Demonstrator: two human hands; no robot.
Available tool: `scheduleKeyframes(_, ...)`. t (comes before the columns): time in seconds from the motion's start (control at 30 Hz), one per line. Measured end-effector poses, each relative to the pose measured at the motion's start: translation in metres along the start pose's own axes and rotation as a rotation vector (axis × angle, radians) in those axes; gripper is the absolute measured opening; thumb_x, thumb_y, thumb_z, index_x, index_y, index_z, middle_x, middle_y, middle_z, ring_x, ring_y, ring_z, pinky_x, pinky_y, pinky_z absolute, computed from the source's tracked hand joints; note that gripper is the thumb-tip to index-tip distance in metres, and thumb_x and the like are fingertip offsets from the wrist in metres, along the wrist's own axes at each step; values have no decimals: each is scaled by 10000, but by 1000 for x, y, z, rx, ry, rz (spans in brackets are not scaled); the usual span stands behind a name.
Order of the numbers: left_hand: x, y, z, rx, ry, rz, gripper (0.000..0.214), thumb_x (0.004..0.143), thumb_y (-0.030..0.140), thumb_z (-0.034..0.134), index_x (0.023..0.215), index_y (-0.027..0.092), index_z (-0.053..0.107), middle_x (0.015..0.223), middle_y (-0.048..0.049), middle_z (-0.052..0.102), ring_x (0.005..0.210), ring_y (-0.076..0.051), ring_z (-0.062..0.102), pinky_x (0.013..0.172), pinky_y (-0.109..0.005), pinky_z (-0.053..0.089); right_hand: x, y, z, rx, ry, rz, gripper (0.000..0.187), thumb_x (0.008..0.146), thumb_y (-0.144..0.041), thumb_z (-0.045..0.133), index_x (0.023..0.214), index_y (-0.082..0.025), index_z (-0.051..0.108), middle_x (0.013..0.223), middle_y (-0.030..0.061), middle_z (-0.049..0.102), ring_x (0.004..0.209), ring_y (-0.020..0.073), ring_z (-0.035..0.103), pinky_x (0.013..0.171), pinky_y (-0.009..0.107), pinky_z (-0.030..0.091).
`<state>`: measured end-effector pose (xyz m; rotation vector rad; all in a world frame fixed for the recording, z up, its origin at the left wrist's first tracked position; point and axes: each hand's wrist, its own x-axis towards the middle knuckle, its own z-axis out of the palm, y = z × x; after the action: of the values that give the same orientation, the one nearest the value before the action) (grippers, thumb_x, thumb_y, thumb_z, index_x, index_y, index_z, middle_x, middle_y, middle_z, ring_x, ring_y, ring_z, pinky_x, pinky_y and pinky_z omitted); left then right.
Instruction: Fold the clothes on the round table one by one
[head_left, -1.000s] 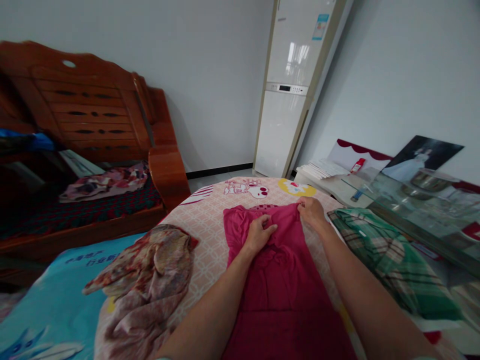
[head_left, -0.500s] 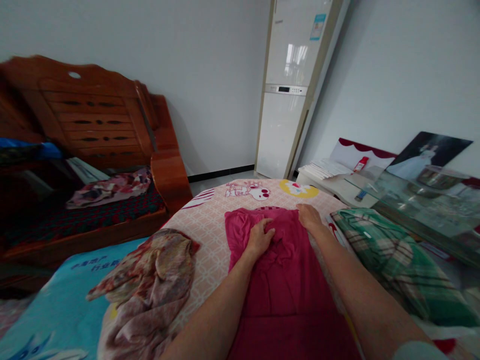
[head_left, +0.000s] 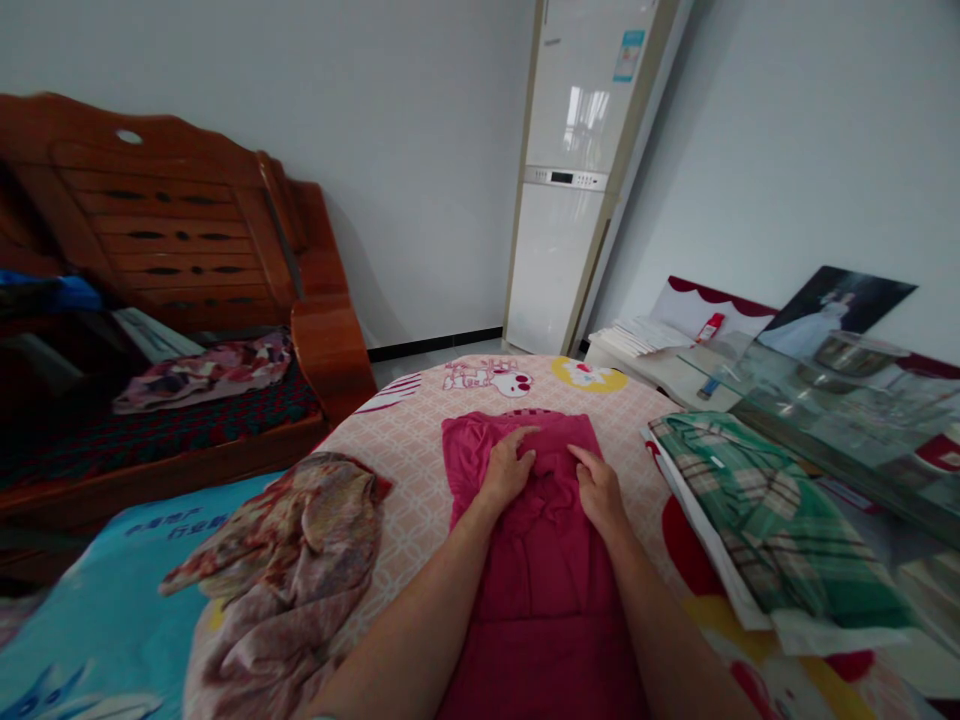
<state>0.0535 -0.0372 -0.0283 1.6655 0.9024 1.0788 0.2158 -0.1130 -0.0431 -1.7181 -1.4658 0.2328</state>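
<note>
A magenta garment [head_left: 547, 560] lies spread lengthwise on a bed with a pink patterned sheet [head_left: 420, 440]. My left hand [head_left: 508, 466] lies palm down on the garment's upper part, fingers stretched flat. My right hand [head_left: 598, 484] rests flat on the cloth just to its right, fingers extended. Both forearms reach in from the bottom edge. Neither hand grips anything.
A crumpled floral cloth [head_left: 292, 560] lies left of the garment. A folded green plaid cloth [head_left: 772, 520] sits at the right. A wooden sofa [head_left: 172, 290] stands at the left, a tall white air-conditioner unit [head_left: 562, 190] in the corner, and a glass-topped table [head_left: 825, 400] at the right.
My right hand left the garment's top right corner and slid inward and toward me onto the cloth's middle. My left hand flattened out in place.
</note>
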Motion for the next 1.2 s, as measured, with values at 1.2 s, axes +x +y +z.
scheduleKeyframes(1.2, 7, 2, 0, -585, 132, -170, 612, 740, 159, 689, 1322, 226, 513, 1464, -100, 415, 1308, -228, 442, 1044, -335, 401, -17, -42, -30, 731, -540, 294, 365, 736, -383, 683, 1003, -135, 708, 942, 107, 725, 743, 186, 679, 602, 292, 550)
